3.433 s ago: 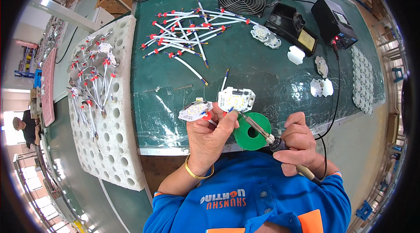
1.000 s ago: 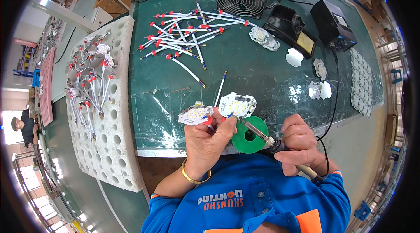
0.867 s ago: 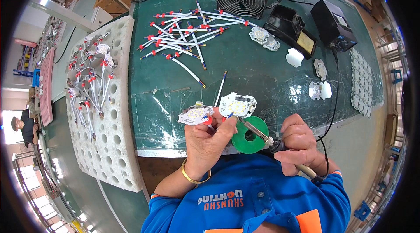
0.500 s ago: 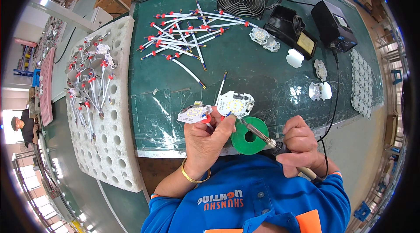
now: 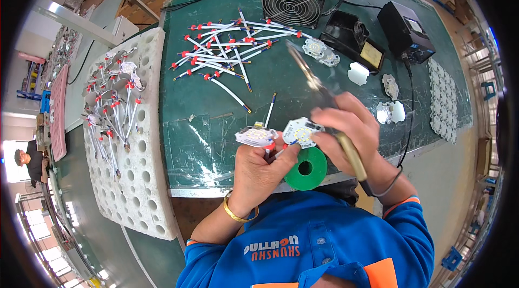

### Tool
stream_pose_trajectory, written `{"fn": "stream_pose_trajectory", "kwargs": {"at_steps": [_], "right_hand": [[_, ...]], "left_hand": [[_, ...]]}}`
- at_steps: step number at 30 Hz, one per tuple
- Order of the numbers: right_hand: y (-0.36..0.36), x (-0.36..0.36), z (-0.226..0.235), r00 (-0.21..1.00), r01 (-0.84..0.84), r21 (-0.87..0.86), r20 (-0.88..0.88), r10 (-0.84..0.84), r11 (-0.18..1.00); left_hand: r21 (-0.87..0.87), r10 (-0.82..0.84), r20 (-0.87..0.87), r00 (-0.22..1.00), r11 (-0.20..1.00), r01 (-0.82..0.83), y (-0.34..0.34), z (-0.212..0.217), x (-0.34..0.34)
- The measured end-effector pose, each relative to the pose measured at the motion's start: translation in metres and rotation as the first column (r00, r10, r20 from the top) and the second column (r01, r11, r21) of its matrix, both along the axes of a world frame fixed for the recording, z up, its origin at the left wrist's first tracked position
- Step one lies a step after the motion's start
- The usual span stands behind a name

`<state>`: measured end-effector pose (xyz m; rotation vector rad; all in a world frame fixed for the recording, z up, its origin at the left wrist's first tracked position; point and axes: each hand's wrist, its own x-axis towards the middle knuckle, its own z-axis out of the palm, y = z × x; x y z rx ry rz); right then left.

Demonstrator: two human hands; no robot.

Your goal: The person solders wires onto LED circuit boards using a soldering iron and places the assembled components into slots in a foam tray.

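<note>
My left hand (image 5: pixel 255 172) is closed around two small white LED boards, with white wires and red rings at its fingertips. One LED board (image 5: pixel 252 136) sticks out on the left, seen nearly edge-on. The other LED board (image 5: pixel 296 132) faces up on the right. My right hand (image 5: pixel 358 126) grips a soldering iron (image 5: pixel 350 154), whose blurred tip points up and away over the table. Fingers of that same hand reach the right board's edge; whether they touch it, I cannot tell. Just below the boards lies a green spool (image 5: pixel 318 175).
White wires (image 5: pixel 230 93) with red rings lie heaped at the table's back left. A foam block (image 5: pixel 135 185) holds wired boards on the left. Along the back stand a fan (image 5: pixel 292 4), an iron stand (image 5: pixel 340 34) and a black control box (image 5: pixel 403 31). Board panels (image 5: pixel 444 101) lie far right.
The soldering iron's tip has left the right board and swung up and away. My right hand has moved in toward that board. The boards have shifted slightly right with my left hand.
</note>
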<state>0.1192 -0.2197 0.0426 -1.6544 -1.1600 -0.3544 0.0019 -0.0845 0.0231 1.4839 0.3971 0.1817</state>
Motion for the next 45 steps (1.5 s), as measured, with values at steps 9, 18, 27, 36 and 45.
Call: {"fn": "stream_pose_trajectory", "kwargs": {"at_steps": [9, 18, 27, 36, 45], "right_hand": [[0.005, 0.004, -0.006, 0.993, -0.118, -0.102, -0.004, 0.118, 0.988], [0.011, -0.012, -0.017, 0.999, -0.003, 0.071, -0.032, 0.005, 0.997], [0.008, -0.02, -0.024, 0.998, 0.024, 0.144, -0.054, -0.016, 0.989], [0.003, -0.03, -0.032, 0.996, 0.036, 0.134, -0.08, -0.025, 0.99], [-0.027, -0.027, -0.032, 0.998, -0.056, 0.051, -0.01, 0.057, 0.997]], "left_hand": [[-0.194, -0.08, 0.045, 0.996, 0.977, 0.087, 0.017, 0.005, 0.003], [-0.416, -0.053, 0.094, 0.994, 0.905, 0.087, 0.012, -0.001, 0.003], [-0.436, 0.061, 0.09, 0.994, 0.9, -0.016, 0.002, -0.003, 0.0], [-0.334, 0.123, 0.074, 0.99, 0.938, -0.092, -0.003, 0.001, -0.002], [0.076, 0.084, 0.078, 0.993, 0.993, -0.09, 0.003, 0.01, -0.011]]}}
